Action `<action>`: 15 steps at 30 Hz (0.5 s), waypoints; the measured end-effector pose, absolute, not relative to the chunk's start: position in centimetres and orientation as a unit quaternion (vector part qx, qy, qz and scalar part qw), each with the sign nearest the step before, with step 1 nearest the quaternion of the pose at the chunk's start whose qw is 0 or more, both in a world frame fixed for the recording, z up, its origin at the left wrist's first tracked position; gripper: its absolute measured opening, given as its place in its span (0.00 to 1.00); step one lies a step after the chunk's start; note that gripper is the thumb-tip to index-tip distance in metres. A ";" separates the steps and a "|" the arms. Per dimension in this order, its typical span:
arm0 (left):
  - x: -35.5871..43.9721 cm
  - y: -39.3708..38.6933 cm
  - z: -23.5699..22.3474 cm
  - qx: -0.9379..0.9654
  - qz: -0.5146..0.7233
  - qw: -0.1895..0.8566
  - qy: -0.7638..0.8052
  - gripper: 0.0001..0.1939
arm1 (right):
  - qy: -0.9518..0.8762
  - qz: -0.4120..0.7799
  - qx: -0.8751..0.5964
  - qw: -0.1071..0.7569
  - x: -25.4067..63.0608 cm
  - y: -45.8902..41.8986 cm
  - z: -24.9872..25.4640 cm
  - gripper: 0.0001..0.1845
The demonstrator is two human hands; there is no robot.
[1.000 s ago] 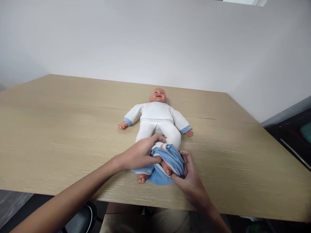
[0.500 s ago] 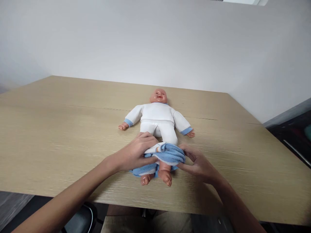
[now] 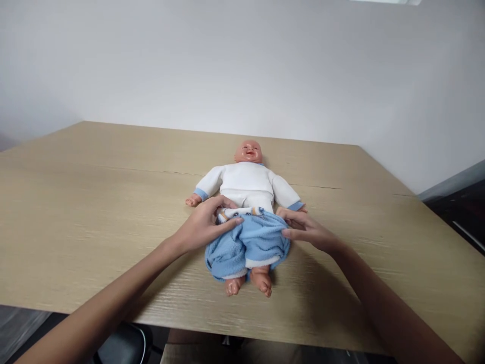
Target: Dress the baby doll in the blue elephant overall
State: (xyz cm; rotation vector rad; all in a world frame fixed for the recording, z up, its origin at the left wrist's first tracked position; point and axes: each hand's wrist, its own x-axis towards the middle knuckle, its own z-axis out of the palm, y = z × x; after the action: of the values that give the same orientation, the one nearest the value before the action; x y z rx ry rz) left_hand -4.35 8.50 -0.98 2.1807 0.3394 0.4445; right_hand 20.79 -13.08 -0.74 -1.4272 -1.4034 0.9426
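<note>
A baby doll point(image 3: 247, 177) lies on its back on the table, head away from me, in a white top with blue cuffs. Light blue fleece pants point(image 3: 261, 235) cover its legs up to the thighs, and both bare feet stick out of the leg ends. My left hand point(image 3: 208, 222) pinches the waistband at the left side, thumb on the front and fingers behind. At the right side my right hand point(image 3: 303, 228) grips the pants' edge between thumb and fingers. White cloth of the doll's body shows above the waistband.
The wooden table point(image 3: 94, 222) reaches to a pale wall point(image 3: 227, 65). A dark object point(image 3: 462, 212) stands beyond the table's right edge. Below the front edge is a black chair seat point(image 3: 123, 346), next to my legs.
Both hands have pulled the pants up from the shins to the thighs. The bunched fabric has spread over the legs, and the right foot end now emerges from its cuff.
</note>
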 end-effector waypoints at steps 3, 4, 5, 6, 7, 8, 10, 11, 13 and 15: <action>-5.7 8.9 -2.4 0.857 0.164 0.458 0.172 0.29 | -0.493 0.410 -0.579 0.504 20.6 -12.5 -2.7 0.21; -6.4 9.0 -2.9 0.843 0.149 0.485 0.179 0.31 | -0.458 0.429 -0.572 0.529 20.3 -12.5 -3.4 0.21; -7.0 9.1 -3.4 0.823 0.129 0.523 0.181 0.32 | -0.416 0.452 -0.560 0.556 19.8 -12.4 -4.0 0.21; -7.6 9.1 -3.8 0.799 0.105 0.565 0.174 0.31 | -0.371 0.476 -0.544 0.584 19.2 -12.4 -4.5 0.20; -8.1 9.1 -4.1 0.774 0.081 0.608 0.160 0.30 | -0.329 0.494 -0.527 0.608 18.6 -12.4 -4.9 0.20; -8.5 9.1 -4.4 0.748 0.062 0.645 0.143 0.27 | -0.296 0.506 -0.515 0.626 17.9 -12.4 -5.1 0.19; -8.8 8.9 -4.7 0.709 0.044 0.694 0.115 0.22 | -0.260 0.509 -0.510 0.642 16.9 -12.3 -5.2 0.17; -8.9 8.7 -4.8 0.698 0.044 0.706 0.108 0.19 | -0.251 0.506 -0.513 0.646 16.5 -12.2 -5.1 0.17; -8.7 8.4 -4.9 0.686 0.050 0.718 0.104 0.16 | -0.239 0.498 -0.517 0.655 16.0 -12.1 -4.9 0.15; -8.5 8.1 -5.2 0.676 0.066 0.727 0.103 0.15 | -0.233 0.492 -0.515 0.663 15.8 -12.1 -4.8 0.14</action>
State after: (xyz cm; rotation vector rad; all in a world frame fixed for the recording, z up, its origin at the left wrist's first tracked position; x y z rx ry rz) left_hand -8.53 8.09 -5.17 1.4900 0.2274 0.1458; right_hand 15.82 -12.13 -4.85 -1.1633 -0.5261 1.1112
